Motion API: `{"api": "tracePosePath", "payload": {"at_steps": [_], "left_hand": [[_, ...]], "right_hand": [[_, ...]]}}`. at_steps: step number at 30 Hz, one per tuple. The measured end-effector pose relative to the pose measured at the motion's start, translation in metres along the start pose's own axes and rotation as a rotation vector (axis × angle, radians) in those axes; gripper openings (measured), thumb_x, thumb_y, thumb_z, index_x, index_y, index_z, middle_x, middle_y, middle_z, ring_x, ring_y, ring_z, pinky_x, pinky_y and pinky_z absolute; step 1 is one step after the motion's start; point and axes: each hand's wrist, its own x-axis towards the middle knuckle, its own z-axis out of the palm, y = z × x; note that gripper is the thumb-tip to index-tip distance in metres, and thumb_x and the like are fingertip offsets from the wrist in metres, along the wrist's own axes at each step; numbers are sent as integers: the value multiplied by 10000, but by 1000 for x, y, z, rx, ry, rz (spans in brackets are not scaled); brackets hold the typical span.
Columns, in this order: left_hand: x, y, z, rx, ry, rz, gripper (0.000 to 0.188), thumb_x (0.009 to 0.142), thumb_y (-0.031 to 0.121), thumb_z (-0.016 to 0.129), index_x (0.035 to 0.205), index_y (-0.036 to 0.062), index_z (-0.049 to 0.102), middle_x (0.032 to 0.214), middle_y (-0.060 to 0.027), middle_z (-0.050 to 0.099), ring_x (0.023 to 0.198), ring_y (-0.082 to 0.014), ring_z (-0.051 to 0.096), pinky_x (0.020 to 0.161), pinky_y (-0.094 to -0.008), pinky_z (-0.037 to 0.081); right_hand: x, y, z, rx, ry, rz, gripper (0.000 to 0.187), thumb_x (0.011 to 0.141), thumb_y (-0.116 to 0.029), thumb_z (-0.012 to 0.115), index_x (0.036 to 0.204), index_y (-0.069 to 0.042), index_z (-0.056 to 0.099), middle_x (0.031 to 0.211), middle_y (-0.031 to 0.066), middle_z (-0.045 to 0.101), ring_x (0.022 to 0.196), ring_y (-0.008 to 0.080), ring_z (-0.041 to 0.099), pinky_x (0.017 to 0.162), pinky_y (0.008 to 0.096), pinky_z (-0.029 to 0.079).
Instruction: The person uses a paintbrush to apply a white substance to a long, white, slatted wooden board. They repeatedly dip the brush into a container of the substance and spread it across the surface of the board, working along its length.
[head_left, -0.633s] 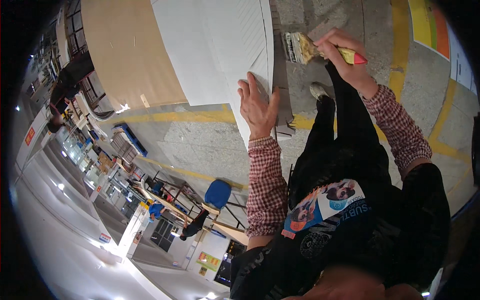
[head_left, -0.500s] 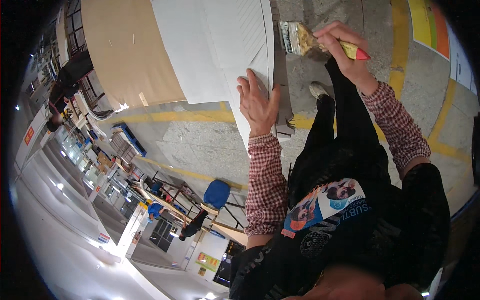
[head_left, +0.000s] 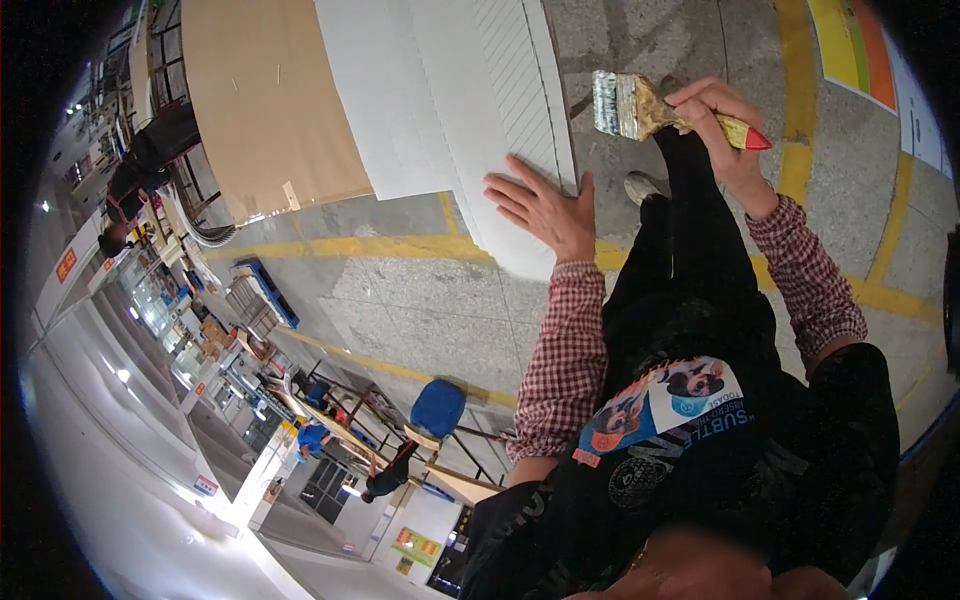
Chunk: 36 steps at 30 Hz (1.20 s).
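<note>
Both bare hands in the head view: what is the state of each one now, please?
Left hand: open, laid on the large, partly hatched white sheet.
Right hand: closed, holding the wide, yellow-handled, red-tipped paintbrush.

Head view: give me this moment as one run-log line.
left hand: spread on white sheet | right hand: gripping paintbrush, bristles right of sheet's edge | left of sheet: brown panel

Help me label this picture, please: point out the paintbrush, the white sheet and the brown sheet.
Paintbrush (head_left: 655, 110): head view, on the stained wide part behind the bristles.
White sheet (head_left: 435, 110): head view, on its plain area left of the slanted lines.
Brown sheet (head_left: 275, 130): head view, near its middle.
</note>
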Motion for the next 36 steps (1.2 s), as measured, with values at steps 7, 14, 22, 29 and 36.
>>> {"api": "tracePosePath", "payload": {"at_steps": [7,14,22,29,36], "left_hand": [[2,-25,-20,-88,-63,237,978,783,410,716,1504,-7,204,1486,-382,200,1363,-563,231,1100,-545,291],[18,-41,-54,-277,-183,359,799,809,373,670,1420,-50,375,1359,-401,402,1215,-591,435,997,-520,424],[19,-40,-63,-263,-200,334,762,819,390,650,1387,-68,433,1337,-402,438,1254,-508,458,1020,-459,408],[21,-43,-59,-230,-158,385,773,812,390,656,1389,-64,415,1327,-409,423,1184,-563,476,921,-512,467],[1,-33,-28,-40,20,250,919,778,454,689,1456,-38,311,1430,-396,292,1315,-549,333,967,-545,435]], "right_hand": [[-2,7,10,5,22,-153,174,961,-91,563,897,31,668,917,70,660,714,96,616,609,229,500],[14,25,21,-28,23,-216,184,961,-86,554,890,37,670,955,86,660,772,112,627,651,233,526],[-6,17,34,-32,-33,-150,144,948,-82,582,908,18,677,877,76,665,756,132,624,681,252,498],[-12,20,42,-40,-34,-219,143,944,-79,584,915,29,673,887,78,658,748,126,620,657,245,507],[-58,-5,32,-23,-10,-89,182,955,-103,569,893,32,675,901,89,657,723,110,615,611,237,511]]}}
